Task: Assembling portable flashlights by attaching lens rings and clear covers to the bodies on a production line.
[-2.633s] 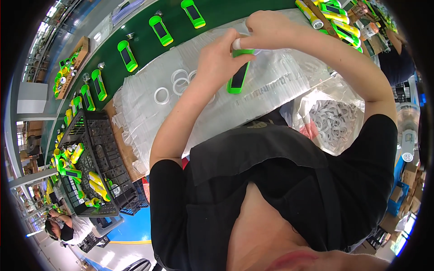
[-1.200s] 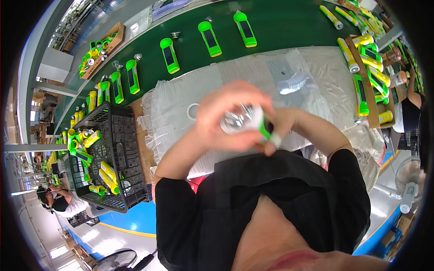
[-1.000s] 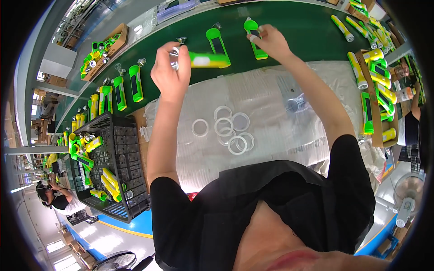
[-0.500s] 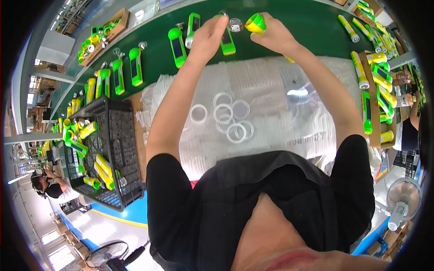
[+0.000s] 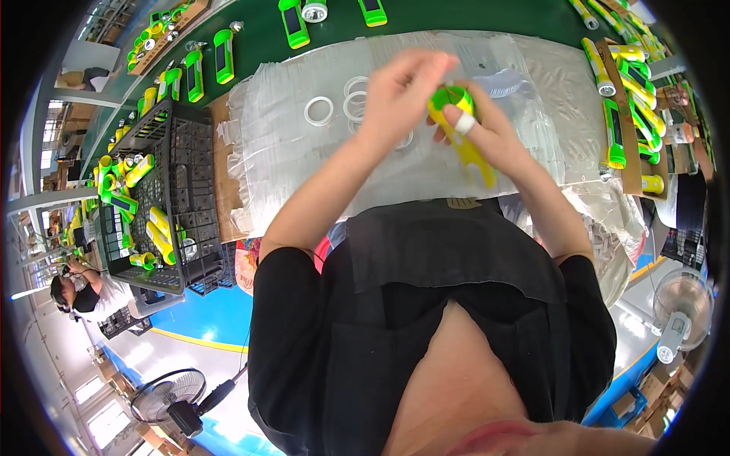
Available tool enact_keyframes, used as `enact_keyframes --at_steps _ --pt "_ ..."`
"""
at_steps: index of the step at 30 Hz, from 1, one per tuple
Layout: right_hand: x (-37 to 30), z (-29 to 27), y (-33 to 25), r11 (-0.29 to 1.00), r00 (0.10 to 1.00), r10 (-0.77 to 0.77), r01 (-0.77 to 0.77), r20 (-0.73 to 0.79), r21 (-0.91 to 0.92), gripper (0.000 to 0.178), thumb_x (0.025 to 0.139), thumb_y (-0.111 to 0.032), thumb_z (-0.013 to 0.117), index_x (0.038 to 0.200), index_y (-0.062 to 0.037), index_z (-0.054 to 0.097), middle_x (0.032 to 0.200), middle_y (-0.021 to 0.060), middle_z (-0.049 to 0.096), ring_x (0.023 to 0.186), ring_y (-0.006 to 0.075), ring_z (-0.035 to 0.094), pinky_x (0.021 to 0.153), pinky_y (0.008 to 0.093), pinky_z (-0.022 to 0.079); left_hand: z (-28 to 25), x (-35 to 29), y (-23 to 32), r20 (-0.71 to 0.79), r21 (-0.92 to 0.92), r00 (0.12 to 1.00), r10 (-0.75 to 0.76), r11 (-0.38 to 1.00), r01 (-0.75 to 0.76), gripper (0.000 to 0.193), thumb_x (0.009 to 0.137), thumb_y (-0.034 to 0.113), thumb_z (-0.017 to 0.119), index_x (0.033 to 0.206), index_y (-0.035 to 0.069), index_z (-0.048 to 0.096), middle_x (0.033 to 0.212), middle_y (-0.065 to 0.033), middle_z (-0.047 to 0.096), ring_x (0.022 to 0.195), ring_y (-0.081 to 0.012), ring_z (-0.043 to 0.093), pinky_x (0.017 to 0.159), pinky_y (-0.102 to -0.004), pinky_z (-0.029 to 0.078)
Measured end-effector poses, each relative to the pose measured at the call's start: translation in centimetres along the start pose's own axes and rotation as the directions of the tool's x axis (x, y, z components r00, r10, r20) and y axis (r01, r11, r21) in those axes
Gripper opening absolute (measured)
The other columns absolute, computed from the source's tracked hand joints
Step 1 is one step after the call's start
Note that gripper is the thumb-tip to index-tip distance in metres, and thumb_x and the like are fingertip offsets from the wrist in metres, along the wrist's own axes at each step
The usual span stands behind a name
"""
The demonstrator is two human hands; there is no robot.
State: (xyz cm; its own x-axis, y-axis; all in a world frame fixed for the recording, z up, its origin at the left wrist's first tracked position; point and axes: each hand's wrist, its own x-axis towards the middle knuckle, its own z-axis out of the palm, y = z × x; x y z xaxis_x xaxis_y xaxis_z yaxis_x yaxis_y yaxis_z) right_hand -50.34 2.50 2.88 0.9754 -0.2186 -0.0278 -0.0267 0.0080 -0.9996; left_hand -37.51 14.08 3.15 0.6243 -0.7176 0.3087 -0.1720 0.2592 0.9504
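My right hand (image 5: pixel 498 137), with a white wrap on its thumb, is closed round a yellow and green flashlight body (image 5: pixel 473 161). The body is tilted, its open green end up and its lower end toward me. Close above that opening is my left hand (image 5: pixel 399 95), fingers curled together; whatever they hold is hidden, and thin dark wires show in the opening. Beneath the hands lies a plastic-covered work surface (image 5: pixel 281 152) with several clear plastic rings (image 5: pixel 318 111), some hidden by my left arm.
A black crate (image 5: pixel 199 152) with flashlights stands at the left. Green-yellow flashlights (image 5: pixel 224 57) line the green bench (image 5: pixel 258 34) behind. At the right is a cardboard box (image 5: pixel 625 144) of flashlights. Fans (image 5: pixel 171 395) stand on both sides; another person (image 5: pixel 84 292) sits far left.
Both hands have come from the green bench back toward me, over the plastic-covered surface. The flashlight body came along in my right hand; the silver lamp head near my left fingers no longer shows.
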Motion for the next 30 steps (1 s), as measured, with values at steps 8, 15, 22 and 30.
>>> enact_keyframes --at_steps 8,15,22,30 --pt "-3.1 2.7 2.3 0.904 0.973 0.082 0.018 -0.214 0.427 0.044 0.099 -0.030 0.053 0.133 -0.0062 0.041 0.105 0.0089 0.057 0.083 0.0170 0.059 0.071 0.0311 0.050 2.1 -3.5 -1.4 0.253 0.221 0.865 0.432 0.845 -0.487 0.025 0.095 0.022 0.056 0.112 0.007 0.066 0.112 -0.0110 0.065 0.107 -0.0296 0.059 0.099 -0.0405 0.038" --pt "-3.3 1.0 2.8 0.890 0.990 0.011 0.053 -0.139 0.452 0.049 0.095 -0.042 0.051 0.131 -0.0082 0.045 0.088 0.0128 0.057 0.071 0.0180 0.056 0.065 0.0311 0.046 -9.1 -4.4 -0.3 0.178 0.724 0.961 0.214 0.633 -0.275 0.052 0.077 0.013 0.078 0.124 0.008 0.059 0.119 -0.0088 0.065 0.113 -0.0280 0.057 0.097 -0.0381 0.043" --pt "-1.5 2.1 1.6 0.920 1.000 0.001 -0.006 0.013 0.392 0.055 0.093 -0.045 0.055 0.129 -0.0052 0.046 0.085 0.0123 0.057 0.070 0.0178 0.056 0.065 0.0303 0.045 -13.7 -5.8 -2.6 0.239 0.827 0.966 -0.098 0.542 -0.149 0.059 0.068 0.022 0.082 0.122 0.012 0.062 0.110 -0.0034 0.068 0.114 -0.0235 0.053 0.096 -0.0398 0.034" --pt "-1.9 3.6 1.0 0.933 0.996 -0.006 -0.025 0.084 0.359 0.055 0.092 -0.043 0.059 0.129 -0.0051 0.047 0.089 0.0120 0.060 0.073 0.0174 0.058 0.069 0.0304 0.047 -9.0 -4.5 0.9 0.237 0.421 0.957 0.165 0.871 -0.254 0.044 0.080 0.016 0.077 0.121 0.006 0.064 0.118 -0.0066 0.066 0.100 -0.0177 0.061 0.079 -0.0283 0.045"
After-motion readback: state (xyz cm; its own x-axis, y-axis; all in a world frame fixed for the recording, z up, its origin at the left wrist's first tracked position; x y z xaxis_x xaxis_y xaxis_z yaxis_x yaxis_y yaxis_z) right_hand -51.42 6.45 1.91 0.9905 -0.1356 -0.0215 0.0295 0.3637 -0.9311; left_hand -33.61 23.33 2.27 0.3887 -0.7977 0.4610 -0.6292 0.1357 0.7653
